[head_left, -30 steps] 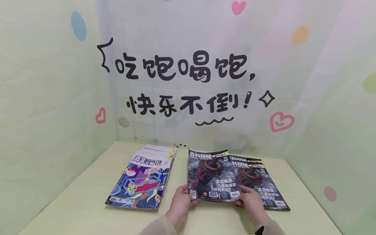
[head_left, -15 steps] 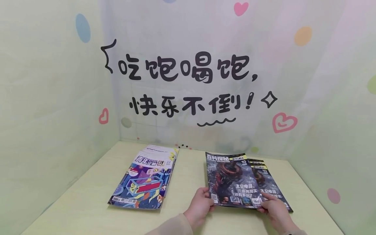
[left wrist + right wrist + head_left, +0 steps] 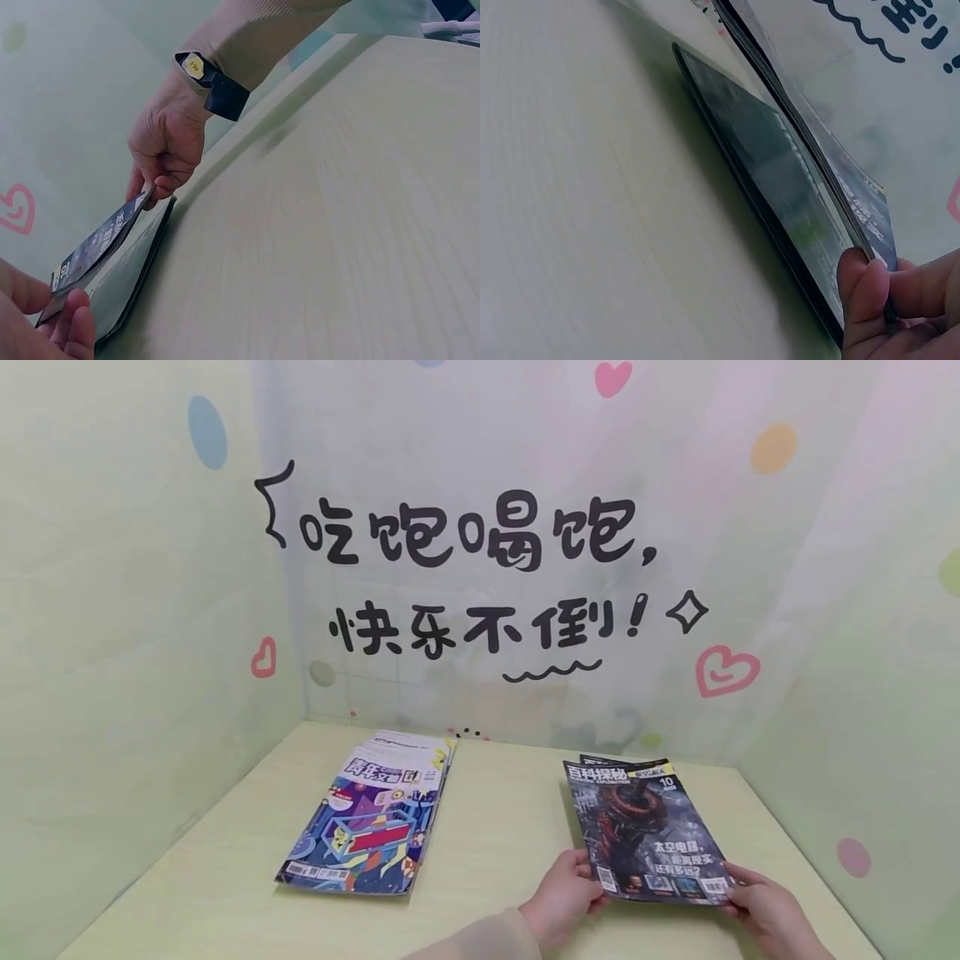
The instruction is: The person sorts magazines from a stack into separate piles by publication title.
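A dark magazine with a red ring-shaped machine on its cover is held by both hands at the table's right side. My left hand pinches its near left corner, thumb on top. On the near right corner, my right hand grips it between thumb and fingers. Under it lies a pile of similar dark magazines, mostly hidden in the head view. Both wrist views show a gap between the held magazine and the pile, the held one tilted above it.
A stack of colourful magazines, topped by a purple-and-blue cover, lies at the left of the pale wooden table. Printed fabric walls enclose the table's back and sides.
Both hands have carried the magazine rightwards, from the left of the dark pile to over it. It now covers most of that pile. The left stack stays in place.
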The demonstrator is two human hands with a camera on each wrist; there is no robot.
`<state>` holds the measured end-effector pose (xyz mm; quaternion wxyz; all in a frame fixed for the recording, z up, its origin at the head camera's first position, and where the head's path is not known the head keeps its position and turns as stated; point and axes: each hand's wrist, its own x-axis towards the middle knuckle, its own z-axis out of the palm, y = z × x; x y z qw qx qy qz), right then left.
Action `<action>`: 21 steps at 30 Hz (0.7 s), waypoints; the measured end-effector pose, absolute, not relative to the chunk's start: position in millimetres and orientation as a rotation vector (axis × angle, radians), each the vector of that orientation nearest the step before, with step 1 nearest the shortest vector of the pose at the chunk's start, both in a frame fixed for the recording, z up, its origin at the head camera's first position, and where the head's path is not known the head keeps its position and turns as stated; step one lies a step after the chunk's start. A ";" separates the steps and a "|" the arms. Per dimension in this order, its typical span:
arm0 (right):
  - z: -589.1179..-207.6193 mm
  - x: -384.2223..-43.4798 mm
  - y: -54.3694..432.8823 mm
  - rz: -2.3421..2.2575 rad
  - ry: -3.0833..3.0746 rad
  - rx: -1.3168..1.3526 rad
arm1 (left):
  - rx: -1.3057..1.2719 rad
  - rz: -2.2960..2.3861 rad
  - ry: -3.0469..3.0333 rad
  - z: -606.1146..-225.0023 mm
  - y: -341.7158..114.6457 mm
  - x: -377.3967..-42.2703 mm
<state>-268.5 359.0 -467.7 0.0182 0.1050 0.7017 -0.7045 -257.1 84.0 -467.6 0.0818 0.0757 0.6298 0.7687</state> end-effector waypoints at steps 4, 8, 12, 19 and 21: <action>-471.7 -268.3 373.0 -2.183 2.157 0.343 | 0.286 2.272 1.826 -468.9 93.2 -257.7; -476.8 -268.8 380.4 -2.206 2.105 0.363 | 0.290 2.238 1.854 -469.9 99.3 -258.2; -482.0 -267.1 384.5 -2.208 2.099 0.383 | 0.266 2.208 1.883 -470.3 102.2 -257.6; -486.8 -265.9 389.8 -2.185 2.108 0.391 | 0.221 2.174 1.924 -476.2 105.1 -255.7; -485.4 -265.0 388.8 -2.172 2.124 0.408 | 0.204 2.152 1.950 -477.9 105.6 -256.0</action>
